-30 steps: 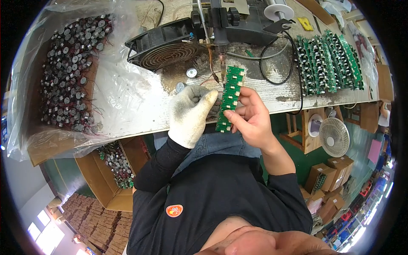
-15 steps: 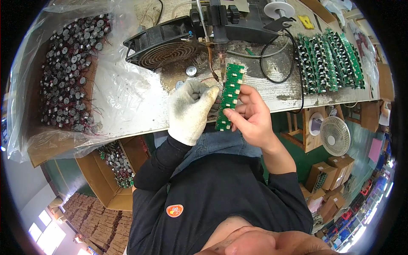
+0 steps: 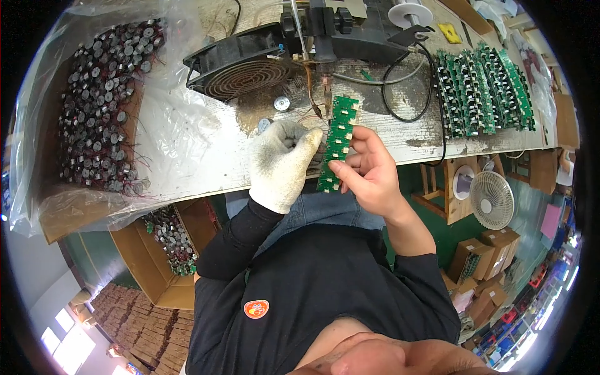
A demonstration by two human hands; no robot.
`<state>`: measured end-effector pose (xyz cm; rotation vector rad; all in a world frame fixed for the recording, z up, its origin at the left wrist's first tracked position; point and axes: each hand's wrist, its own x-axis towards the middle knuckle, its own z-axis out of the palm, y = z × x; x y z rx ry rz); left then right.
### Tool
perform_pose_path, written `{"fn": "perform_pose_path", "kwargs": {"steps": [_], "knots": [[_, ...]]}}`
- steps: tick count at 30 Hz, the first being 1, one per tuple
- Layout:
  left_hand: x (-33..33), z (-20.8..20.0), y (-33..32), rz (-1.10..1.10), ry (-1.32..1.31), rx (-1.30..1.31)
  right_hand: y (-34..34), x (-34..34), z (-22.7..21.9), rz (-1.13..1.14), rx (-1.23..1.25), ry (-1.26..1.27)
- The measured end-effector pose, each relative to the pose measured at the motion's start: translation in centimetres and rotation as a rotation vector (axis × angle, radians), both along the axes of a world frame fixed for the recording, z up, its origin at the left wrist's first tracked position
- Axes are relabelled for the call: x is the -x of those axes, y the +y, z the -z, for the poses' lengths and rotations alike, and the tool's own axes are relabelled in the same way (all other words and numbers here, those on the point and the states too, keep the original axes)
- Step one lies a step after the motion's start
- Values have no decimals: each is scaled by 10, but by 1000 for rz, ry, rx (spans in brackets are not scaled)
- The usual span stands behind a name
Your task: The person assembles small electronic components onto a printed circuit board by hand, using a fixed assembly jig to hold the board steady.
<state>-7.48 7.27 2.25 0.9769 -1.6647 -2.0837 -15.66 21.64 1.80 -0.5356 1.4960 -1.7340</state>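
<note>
In the head view, your bare right hand (image 3: 373,178) pinches the long green circuit board (image 3: 339,137) near its lower end, thumb on the face and fingers behind. Your gloved left hand (image 3: 279,165) is curled beside the board's left edge, thumb tip up by it; whether it pinches anything is hidden, so I cannot tell. The board stands tilted between your hands, its upper end just below the vertical metal tip (image 3: 327,94) of the bench fixture; contact cannot be made out.

Work on this board looks under way rather than finished, since you have it up at the tip, but which joints are done is too small to tell. On your right, many boards (image 3: 484,94) stand packed in rows; whether they are done or waiting does not show. On your left, a large heap of small round wired parts (image 3: 103,106) suggests plenty is left, and two loose silver discs (image 3: 282,103) (image 3: 265,125) lie near your glove.

Your tightest side is ahead: the fixture and the black fan (image 3: 247,72) crowd the board's top. The bench's (image 3: 406,139) front edge passes under your hands. The roomiest stretch is right of the board, up to the looped black cable (image 3: 382,97); leftward, plastic sheeting (image 3: 175,137) covers the bench.
</note>
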Motion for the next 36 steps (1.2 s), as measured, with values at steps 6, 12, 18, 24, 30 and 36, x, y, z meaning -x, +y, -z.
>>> {"fn": "perform_pose_path", "kwargs": {"steps": [6, 12, 18, 24, 30, 36], "knots": [[-3, -1, -7, 56, 9, -45, 1, 0, 2, 29, -29, -11], [-34, 6, -31, 132, -15, 673, -5, 3, -2, 24, -18, -34], [-41, 8, -84, -115, 82, 938, -6, 9, 5, 101, -53, 28], [-53, -12, -183, -287, -347, 1262, -7, 13, 8, 73, 11, 37], [-8, -11, -249, -28, -537, 1492, -9, 12, 9, 75, 15, 47], [15, -5, -280, 96, -880, 1596, -9, 9, 7, 81, 30, 27]]}}
